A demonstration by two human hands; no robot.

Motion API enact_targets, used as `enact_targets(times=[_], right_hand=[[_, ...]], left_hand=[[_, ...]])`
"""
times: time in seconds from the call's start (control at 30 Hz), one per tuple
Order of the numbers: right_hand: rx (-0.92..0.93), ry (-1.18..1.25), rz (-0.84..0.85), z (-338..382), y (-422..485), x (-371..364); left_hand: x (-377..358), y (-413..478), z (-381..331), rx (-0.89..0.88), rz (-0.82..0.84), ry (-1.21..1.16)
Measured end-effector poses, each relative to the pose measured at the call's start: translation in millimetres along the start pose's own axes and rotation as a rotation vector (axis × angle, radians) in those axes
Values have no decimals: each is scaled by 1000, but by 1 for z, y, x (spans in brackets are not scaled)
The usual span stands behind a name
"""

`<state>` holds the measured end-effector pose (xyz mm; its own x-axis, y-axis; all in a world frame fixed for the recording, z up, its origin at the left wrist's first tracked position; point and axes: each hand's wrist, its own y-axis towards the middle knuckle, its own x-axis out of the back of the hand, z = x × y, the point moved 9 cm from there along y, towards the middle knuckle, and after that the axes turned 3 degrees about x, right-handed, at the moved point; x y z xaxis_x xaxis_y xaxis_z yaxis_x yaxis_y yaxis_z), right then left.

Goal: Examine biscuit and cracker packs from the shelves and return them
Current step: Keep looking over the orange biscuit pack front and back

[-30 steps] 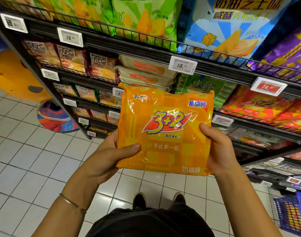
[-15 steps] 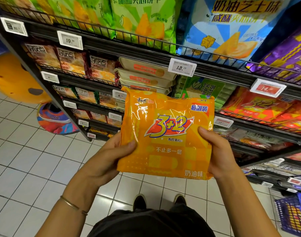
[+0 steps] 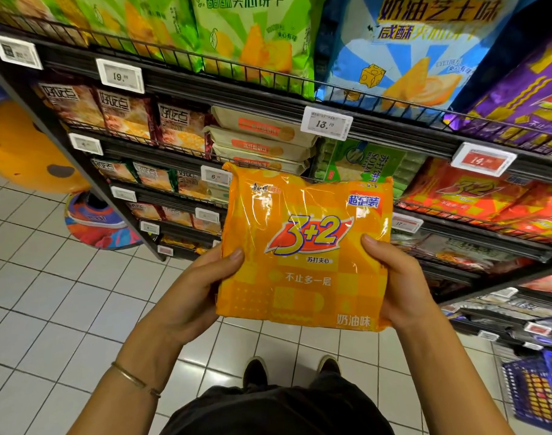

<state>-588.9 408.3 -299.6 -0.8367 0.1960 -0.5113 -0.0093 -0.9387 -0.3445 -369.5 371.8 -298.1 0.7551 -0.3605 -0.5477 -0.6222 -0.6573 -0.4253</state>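
Looking down from the head camera, a glossy orange plastic cracker pack [image 3: 306, 255] with a red "3+2" logo is held upright in mid-air, front face to the camera, before the black wire-fronted shelves [image 3: 205, 86] and above the white tiled floor [image 3: 49, 309]. The left hand [image 3: 190, 293] grasps the pack's left edge, thumb across the front and fingers hidden behind; the right hand [image 3: 400, 277] grasps the right edge the same way, thumb tip beside the logo. A thin metal bracelet [image 3: 133, 379] circles the left wrist. The pack blocks part of the shelving behind it: its top edge overlaps the lowest of the stacked beige flat packs [image 3: 262, 133] and the foot of a green soda cracker pack [image 3: 362, 164], and its upper left corner overlaps a white price tag [image 3: 215, 176]. Red-orange "3+2" packs [image 3: 466, 196] lie just right of the green one. On the top shelf stand a large green bag [image 3: 243, 36], a blue bag with a cheese picture [image 3: 409, 58] and a purple bag [image 3: 525, 98]. Dark shoes [image 3: 256, 370] show below the pack, a blue wire basket [image 3: 535, 390] sits at lower right, and an orange rounded figure [image 3: 20, 149] stands beyond the shelf's left end
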Motion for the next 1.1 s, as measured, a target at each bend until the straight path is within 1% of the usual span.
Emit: enact_targets(times=[0.2,0.27,0.37,0.5,0.6,0.7,0.8,0.87,0.9,0.93,0.97,1.0,1.03,1.07,1.1], right_hand=[[47,-21,26,4,-1,-3],[52,-25,43,5,-1,-3],[46,-17,48,7,-2,-2],[31,15,1,6,0,12],[70,25,29,10,2,11],[92,39,52,13,2,7],[116,87,57,15,5,4],[121,170,22,14,8,2],[119,223,-1,12,11,1],[108,276,-14,8,14,-3],[92,319,-21,2,17,-8],[72,350,-22,-5,20,-15],[41,379,-27,-14,23,-21],[-6,406,-36,-26,25,-26],[-63,433,-39,-38,26,-33]], left_hand=[[5,7,6,-13,-23,-44],[4,7,5,-29,-8,-47],[1,9,5,-58,21,-14],[3,10,0,-154,-11,20],[-2,11,1,-152,27,44],[0,8,0,-157,3,44],[-7,9,-11,-187,9,84],[-11,14,-16,-143,-10,111],[-10,17,-16,-112,-15,79],[-14,17,-16,-74,18,30],[-21,17,-19,-114,85,-32],[-22,10,-28,-223,116,-90],[-25,6,-29,-243,169,-163],[-32,8,-22,-202,229,-187],[-31,6,-18,-197,233,-140]])
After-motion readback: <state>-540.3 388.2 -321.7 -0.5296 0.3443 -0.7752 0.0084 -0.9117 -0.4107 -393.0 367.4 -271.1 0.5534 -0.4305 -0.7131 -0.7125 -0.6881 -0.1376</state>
